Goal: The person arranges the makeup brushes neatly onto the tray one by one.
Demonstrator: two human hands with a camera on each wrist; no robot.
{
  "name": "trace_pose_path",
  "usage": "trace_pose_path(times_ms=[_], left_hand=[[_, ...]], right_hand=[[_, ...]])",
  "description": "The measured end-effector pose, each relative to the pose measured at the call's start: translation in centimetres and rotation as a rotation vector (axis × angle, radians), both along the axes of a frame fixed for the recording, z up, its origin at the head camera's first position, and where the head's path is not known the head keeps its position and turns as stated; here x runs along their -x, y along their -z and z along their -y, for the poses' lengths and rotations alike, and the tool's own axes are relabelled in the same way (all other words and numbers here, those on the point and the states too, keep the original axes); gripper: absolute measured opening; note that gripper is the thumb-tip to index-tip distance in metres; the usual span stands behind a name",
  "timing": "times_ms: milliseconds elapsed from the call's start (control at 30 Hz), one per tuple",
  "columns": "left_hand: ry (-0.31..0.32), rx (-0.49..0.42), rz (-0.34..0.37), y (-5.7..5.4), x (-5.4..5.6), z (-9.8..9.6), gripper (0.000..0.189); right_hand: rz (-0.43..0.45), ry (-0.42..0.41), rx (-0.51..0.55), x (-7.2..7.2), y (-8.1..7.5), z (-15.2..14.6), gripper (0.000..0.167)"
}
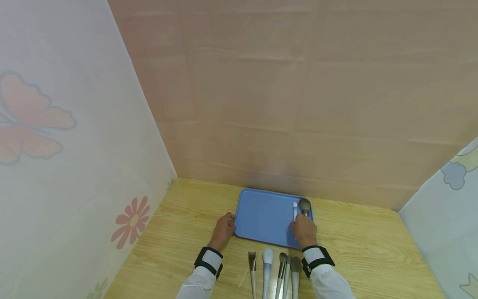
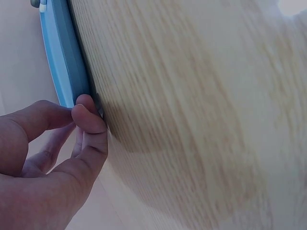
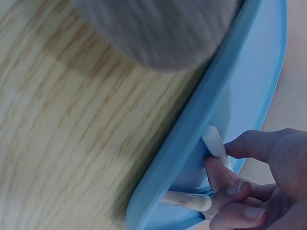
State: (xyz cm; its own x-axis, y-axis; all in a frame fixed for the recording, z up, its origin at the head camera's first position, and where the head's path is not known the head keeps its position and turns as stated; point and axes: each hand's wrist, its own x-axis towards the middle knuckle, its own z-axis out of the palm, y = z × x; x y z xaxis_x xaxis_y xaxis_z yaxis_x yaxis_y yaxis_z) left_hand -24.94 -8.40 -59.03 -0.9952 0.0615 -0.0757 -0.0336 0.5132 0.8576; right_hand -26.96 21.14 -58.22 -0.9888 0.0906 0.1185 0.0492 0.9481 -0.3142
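Observation:
A blue tray (image 1: 263, 216) lies on the wooden table near the back wall. My left hand (image 1: 223, 229) is at its left edge; in the left wrist view, thumb and fingers (image 2: 88, 120) pinch the tray rim (image 2: 72, 57). Over the tray's right side, my right hand (image 1: 304, 230) pinches a small white makeup brush (image 1: 295, 211) by its pale handle (image 3: 216, 143). Beside it in the tray lies a fluffy makeup brush (image 1: 304, 205), its light handle (image 3: 184, 200) near the curled fingers of that hand.
Several makeup brushes lie side by side in front of the tray, among them a flat one (image 1: 252, 263) and a white-headed one (image 1: 267, 265). A large grey brush head (image 3: 163, 28) looms close in the right wrist view. Behind the tray rises a tan wall covering (image 1: 254, 104).

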Motion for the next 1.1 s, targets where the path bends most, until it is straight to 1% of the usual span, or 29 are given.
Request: trace_pose_path(times_ms=[300, 467, 700, 933, 1100], left_hand=[[0.010, -0.019, -0.015, 0.31, -0.12, 0.13, 0.036], [0.008, -0.025, -0.017, 0.47, -0.05, 0.17, 0.035], [-0.002, -0.013, -0.022, 0.31, 0.10, 0.10, 0.034], [-0.014, -0.003, -0.003, 0.34, 0.22, 0.03, 0.035], [-0.010, -0.004, -0.019, 0.22, 0.08, 0.01, 0.034]], right_hand=[[0.026, -0.016, 0.007, 0.05, 0.10, -0.16, 0.029], [0.045, -0.010, 0.005, 0.21, 0.28, -0.22, 0.029], [0.044, -0.002, -0.011, 0.24, 0.11, -0.25, 0.030], [0.046, -0.015, -0.026, 0.20, 0.08, -0.31, 0.032], [0.063, -0.012, -0.029, 0.28, 0.27, -0.43, 0.031]])
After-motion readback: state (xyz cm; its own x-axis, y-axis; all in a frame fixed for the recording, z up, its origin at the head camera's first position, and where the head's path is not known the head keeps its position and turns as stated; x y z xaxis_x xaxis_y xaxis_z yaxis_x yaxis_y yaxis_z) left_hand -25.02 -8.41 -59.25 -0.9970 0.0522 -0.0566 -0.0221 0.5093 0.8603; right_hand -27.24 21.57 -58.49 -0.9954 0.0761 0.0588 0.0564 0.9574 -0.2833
